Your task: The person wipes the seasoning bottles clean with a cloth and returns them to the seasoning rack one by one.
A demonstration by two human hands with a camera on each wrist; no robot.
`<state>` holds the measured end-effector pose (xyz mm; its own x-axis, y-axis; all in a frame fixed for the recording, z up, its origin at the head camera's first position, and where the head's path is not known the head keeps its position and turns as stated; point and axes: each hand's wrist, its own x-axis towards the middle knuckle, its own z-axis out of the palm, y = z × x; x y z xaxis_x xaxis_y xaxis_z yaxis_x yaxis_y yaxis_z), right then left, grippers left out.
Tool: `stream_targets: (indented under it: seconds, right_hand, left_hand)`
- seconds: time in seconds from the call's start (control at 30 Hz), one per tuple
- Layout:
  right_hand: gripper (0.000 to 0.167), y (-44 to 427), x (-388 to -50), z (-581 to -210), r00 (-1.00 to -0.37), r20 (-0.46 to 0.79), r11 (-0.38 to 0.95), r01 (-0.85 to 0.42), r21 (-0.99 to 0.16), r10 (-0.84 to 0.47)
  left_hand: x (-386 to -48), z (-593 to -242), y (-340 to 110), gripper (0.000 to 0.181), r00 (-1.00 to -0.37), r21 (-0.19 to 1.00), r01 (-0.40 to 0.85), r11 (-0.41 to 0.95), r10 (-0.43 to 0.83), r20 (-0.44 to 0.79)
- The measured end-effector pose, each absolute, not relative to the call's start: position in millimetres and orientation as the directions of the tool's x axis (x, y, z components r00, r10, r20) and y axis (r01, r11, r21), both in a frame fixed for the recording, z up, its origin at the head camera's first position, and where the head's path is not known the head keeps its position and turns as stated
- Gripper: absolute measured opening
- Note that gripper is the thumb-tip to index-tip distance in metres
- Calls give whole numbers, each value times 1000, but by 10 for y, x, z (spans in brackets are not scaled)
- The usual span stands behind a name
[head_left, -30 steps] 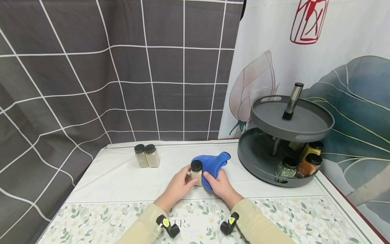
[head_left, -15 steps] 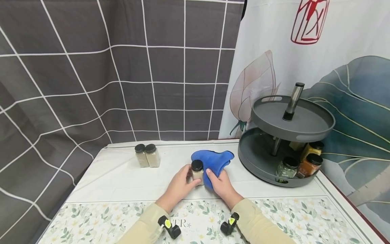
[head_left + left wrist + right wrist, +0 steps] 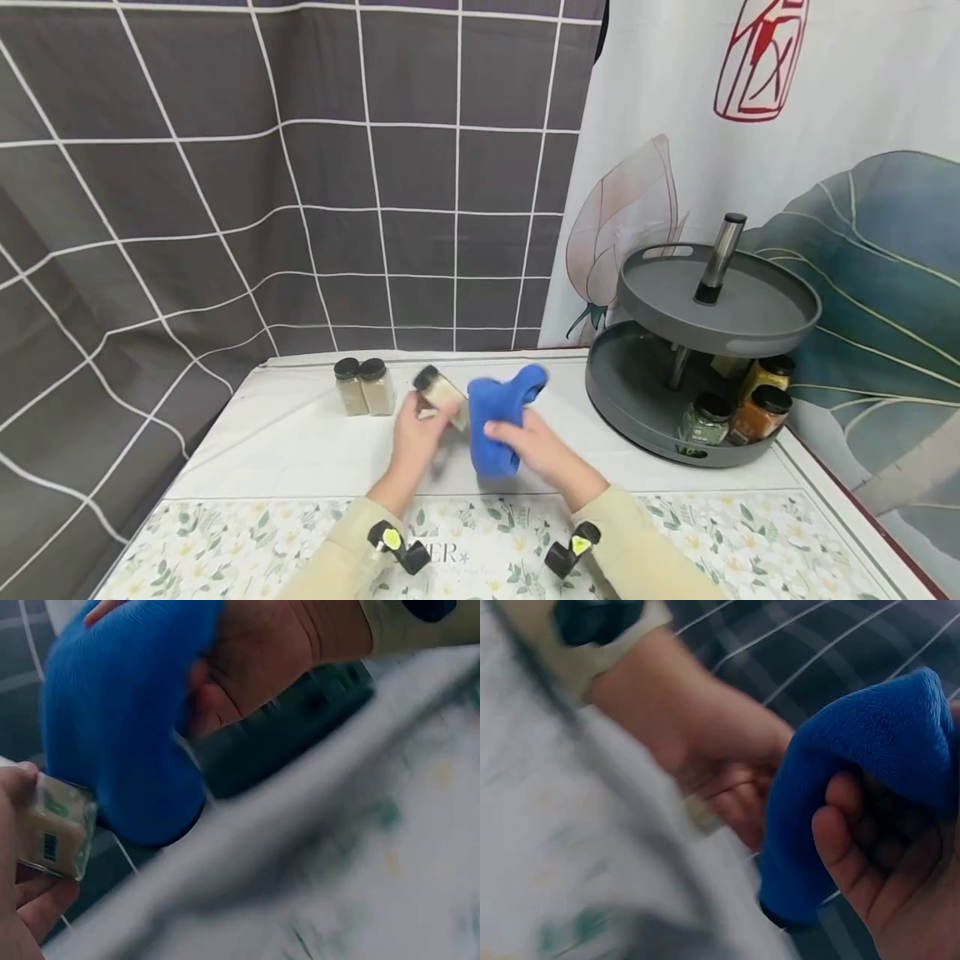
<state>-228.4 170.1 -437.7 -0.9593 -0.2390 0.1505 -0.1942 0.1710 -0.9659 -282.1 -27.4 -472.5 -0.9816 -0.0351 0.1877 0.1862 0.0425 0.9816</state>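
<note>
Tilted with its black lid toward the upper left, a spice jar of pale powder is gripped by my left hand. The left wrist view shows the base end of the spice jar, with a small barcode label, between thumb and fingers. My right hand holds a bunched blue cloth just right of the jar. Up close in the right wrist view, the blue cloth drapes over curled fingers. Whether cloth and jar touch is hard to tell.
Two black-lidded jars stand side by side at the back left of the table. To the right is a grey two-tier turntable; its lower tier holds several jars, among them a green one and an orange one.
My left hand has lifted the jar off the table and tipped it, shifting it up and left. The right hand has raised the cloth, which now hangs more upright.
</note>
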Motion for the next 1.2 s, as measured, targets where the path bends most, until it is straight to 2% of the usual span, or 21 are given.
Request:
stream_targets:
  seconds: [0.07, 0.17, 0.23, 0.3, 0.47, 0.63, 0.77, 0.9, 1.03, 1.13, 1.2]
  right_hand:
    - [53, 1748, -2262, -4080, -957, 230, 105, -251, -962, -177]
    - [54, 1752, -2189, -3677, -934, 357, 136, -357, -924, -22]
    - [59, 1709, -2111, -3516, -905, 422, 162, -409, -898, 54]
    - [63, 1646, -2003, -3425, -874, 476, 169, -456, -874, 100]
    - [61, 1490, -1802, -3338, -775, 622, 117, -611, -783, 111]
    - [47, 1459, -1789, -3341, -699, 701, 164, -682, -712, 138]
    - [34, 1467, -1784, -3366, -707, 698, 182, -676, -714, 113]
    - [34, 1433, -1742, -3378, -707, 704, 157, -689, -708, 71]
    - [36, 1414, -1720, -3351, -667, 733, 164, -714, -680, 134]
    - [32, 1414, -1726, -3345, -666, 726, 164, -707, -688, 174]
    - [31, 1415, -1742, -3356, -666, 730, 157, -713, -683, 151]
  left_hand:
    - [-2785, -4439, -307, 48, -984, 963, 174, -205, -83, 160]
    - [-2629, -3952, -303, 50, -976, 809, 219, -545, -117, 186]
    - [-2487, -3696, -273, 51, -961, 691, 263, -673, -120, 248]
    - [-2349, -3534, -230, 57, -945, 614, 286, -735, -108, 310]
    - [-2140, -3402, -127, 70, -918, 618, 323, -716, -80, 388]
    - [-2092, -3422, -61, 68, -920, 660, 310, -684, -40, 391]
    - [-2101, -3441, -52, 63, -917, 645, 313, -697, -44, 396]
    - [-2101, -3437, -71, 61, -907, 627, 351, -696, -85, 414]
    - [-2081, -3452, -87, 68, -896, 639, 358, -681, -57, 441]
    - [-2075, -3460, -98, 72, -884, 642, 367, -673, -37, 467]
    - [-2077, -3458, -99, 72, -874, 638, 388, -666, -45, 484]
